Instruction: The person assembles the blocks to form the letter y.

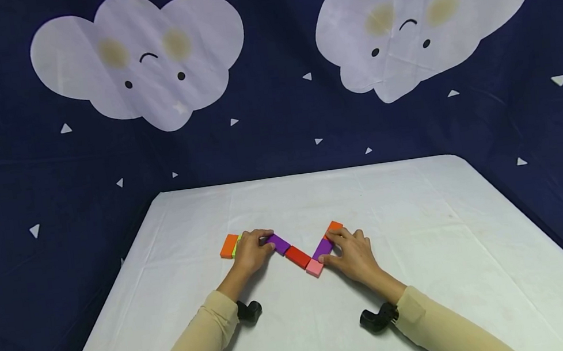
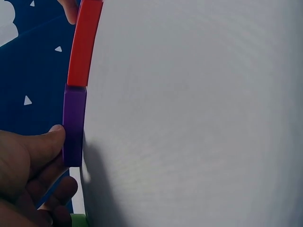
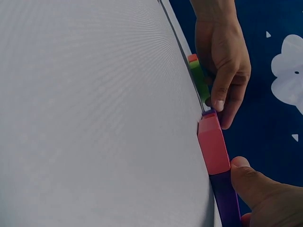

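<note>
The left hand (image 1: 251, 252) pinches the upper end of a purple block (image 1: 279, 244), thumb against its side, while the right hand (image 1: 354, 253) grips a second purple block (image 1: 323, 248) near the pink block (image 1: 315, 267) at the bottom of a V. The chain lies flat mid-table, just ahead of both hands and between them. The left arm of the V runs down-right through a red block (image 1: 298, 256); the right arm climbs up-right to an orange block (image 1: 334, 227). Each hand is nearest its own arm. Another orange block (image 1: 228, 246) and a green one lie left, on the white table (image 1: 419, 194).
</note>
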Tool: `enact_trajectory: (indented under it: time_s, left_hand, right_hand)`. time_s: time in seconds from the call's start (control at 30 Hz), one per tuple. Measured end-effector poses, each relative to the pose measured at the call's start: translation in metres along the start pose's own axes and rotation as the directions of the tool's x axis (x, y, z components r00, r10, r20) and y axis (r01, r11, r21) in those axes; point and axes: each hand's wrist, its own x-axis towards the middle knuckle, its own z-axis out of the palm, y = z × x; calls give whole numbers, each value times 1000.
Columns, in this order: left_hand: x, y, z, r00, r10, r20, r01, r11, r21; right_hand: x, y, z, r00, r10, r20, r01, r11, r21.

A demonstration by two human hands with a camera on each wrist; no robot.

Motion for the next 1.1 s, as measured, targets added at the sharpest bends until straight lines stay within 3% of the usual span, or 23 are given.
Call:
enact_trajectory:
  time_s: [0.4, 0.7, 0.9, 1.1]
  left_hand:
    - [0, 1, -1, 1000, 25, -4, -25, 1000, 5]
    - [-1, 1, -2, 1000, 3, -4, -3, 1000, -19]
    - [-6, 4, -8, 998, -34, -49, 30, 995, -90]
    - [-16, 4, -27, 991, -48, -127, 25, 985, -173]
  right_hand:
    - [0, 0, -2, 1000, -6, 4, 6, 1000, -2]
    - [-1, 0, 0, 1000, -8, -3, 8, 1000, -7]
    - [-2, 1, 1, 1000, -13, -10, 13, 1000, -17]
    - [-1, 1, 0, 1000, -8, -1, 8, 1000, -18]
